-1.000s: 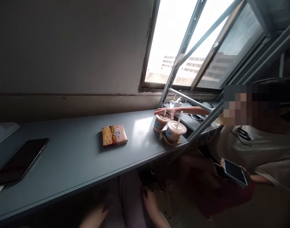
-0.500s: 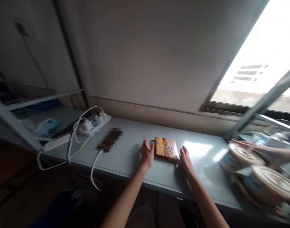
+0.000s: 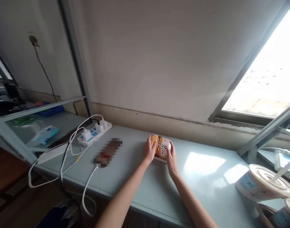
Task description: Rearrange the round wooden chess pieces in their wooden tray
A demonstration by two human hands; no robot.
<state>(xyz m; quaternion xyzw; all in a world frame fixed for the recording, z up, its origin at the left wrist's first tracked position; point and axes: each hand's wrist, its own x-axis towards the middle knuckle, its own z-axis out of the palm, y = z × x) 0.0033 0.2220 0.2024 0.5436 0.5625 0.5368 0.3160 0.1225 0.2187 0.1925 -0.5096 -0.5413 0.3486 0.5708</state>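
Hands on small orange box (image 3: 160, 148) lying flat on grey table (image 3: 199, 177): left hand (image 3: 149, 151) cups its left edge, right hand (image 3: 171, 157) its right edge, fingers curled around it. Blurred phone (image 3: 108, 152) and power strip (image 3: 94, 133) to the left, lidded cups (image 3: 263, 183) far right.

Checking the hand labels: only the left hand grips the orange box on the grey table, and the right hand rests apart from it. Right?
No. The head view shows both hands on the orange box: left hand and right hand grip opposite sides on the grey table.
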